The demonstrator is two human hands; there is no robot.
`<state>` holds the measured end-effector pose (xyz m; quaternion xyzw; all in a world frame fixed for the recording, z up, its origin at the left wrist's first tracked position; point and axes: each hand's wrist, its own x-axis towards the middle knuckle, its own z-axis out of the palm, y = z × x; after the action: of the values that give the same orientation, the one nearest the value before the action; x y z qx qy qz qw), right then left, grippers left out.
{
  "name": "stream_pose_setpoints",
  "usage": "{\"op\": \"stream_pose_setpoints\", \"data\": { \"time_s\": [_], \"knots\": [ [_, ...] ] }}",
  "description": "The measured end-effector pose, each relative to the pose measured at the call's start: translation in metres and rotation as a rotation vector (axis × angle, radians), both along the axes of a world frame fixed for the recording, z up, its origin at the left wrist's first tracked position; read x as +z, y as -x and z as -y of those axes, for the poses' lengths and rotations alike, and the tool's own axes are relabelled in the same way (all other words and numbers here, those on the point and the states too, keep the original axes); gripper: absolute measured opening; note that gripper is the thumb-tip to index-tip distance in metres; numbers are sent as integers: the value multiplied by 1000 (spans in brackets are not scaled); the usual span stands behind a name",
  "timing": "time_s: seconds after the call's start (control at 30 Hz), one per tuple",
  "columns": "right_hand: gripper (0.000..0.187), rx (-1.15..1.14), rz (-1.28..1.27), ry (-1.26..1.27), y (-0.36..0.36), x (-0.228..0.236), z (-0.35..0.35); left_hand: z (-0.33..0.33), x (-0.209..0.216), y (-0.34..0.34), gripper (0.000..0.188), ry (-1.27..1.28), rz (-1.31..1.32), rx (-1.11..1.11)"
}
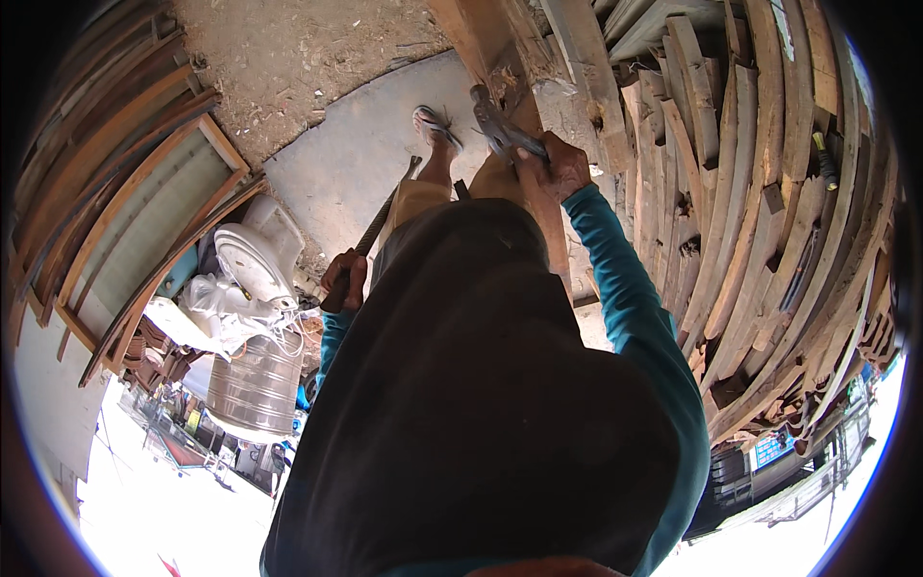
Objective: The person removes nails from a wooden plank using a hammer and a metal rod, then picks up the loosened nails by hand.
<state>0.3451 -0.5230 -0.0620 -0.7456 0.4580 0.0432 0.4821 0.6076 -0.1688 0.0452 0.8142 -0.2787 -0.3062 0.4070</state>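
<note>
My left hand is wrapped round the lower end of a dark ribbed pry bar, which points up and away with its flattened tip near my foot. In front of me on the right, my right hand is closed on a dark metal hammer. The hammer lies over a long brown wooden beam that runs away from me beside my leg. Whether the hammer touches the beam I cannot tell.
Stacked old timber fills the right side. Framed wooden panels lean at the left, near a white plastic basin and a ribbed metal drum. My sandalled foot stands on a grey floor slab.
</note>
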Motion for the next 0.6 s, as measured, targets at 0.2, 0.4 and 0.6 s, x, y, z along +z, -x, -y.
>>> {"op": "stream_pose_setpoints", "data": {
  "time_s": [0.2,0.4,0.6],
  "knots": [
    [48,-51,-139,142,42,-84,1,18,19,9,13,-196,-161,80],
    [48,-14,236,190,44,-49,4,30,19,13,13,-41,-39,-48],
    [51,59,-127,113,20,-44,24,31,20,3,13,-159,-152,-23]
  ]
}}
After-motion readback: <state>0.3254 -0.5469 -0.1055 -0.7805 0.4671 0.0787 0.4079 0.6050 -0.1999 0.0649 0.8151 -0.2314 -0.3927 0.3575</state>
